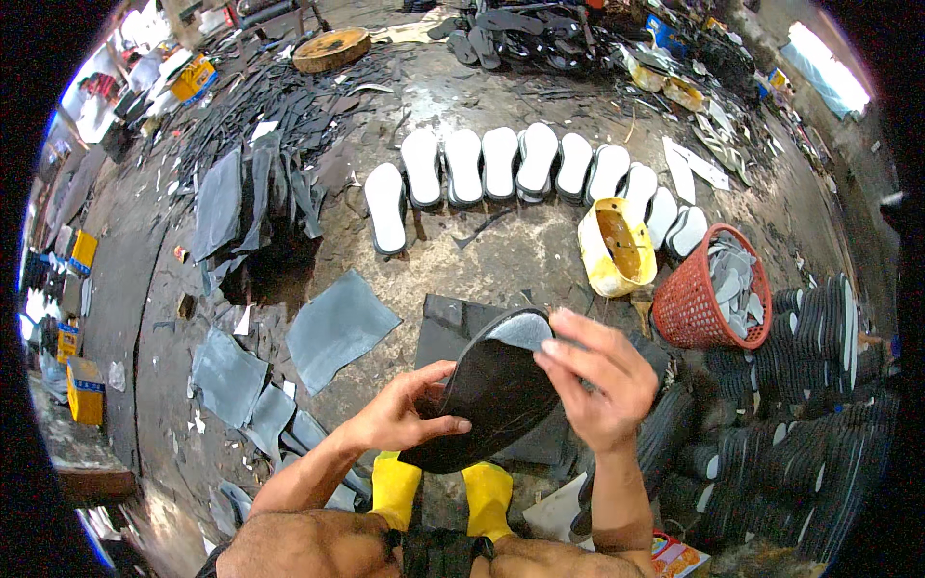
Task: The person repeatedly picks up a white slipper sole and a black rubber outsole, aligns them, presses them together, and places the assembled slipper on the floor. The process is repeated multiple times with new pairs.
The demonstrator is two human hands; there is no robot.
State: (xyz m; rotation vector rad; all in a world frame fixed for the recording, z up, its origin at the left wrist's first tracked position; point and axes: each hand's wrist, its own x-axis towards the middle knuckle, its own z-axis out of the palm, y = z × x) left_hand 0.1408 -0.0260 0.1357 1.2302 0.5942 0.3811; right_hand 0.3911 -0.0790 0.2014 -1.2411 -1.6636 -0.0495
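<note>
The black sole point(491, 409) is in the air in front of me, tilted, above the dark slab point(443, 332) on the floor point(520, 270). My left grip point(412, 409) is closed on its left edge, the thumb flat on the face and the fingers going behind. My right grip point(607, 385) has loosely bent fingers at the upper end, beside the pale grey patch point(521, 330); whether they pinch or only touch, I cannot tell. I judge the patch could go crooked if these fingers push it sideways, and the sole could twist, because the sure hold is on one edge only. Farther out stand the yellow tub point(626, 279) and the red basket point(679, 313); a wide swing of my right grip might knock them. Beyond is a curved row of white-topped soles point(499, 159), which a spill could stain
</note>
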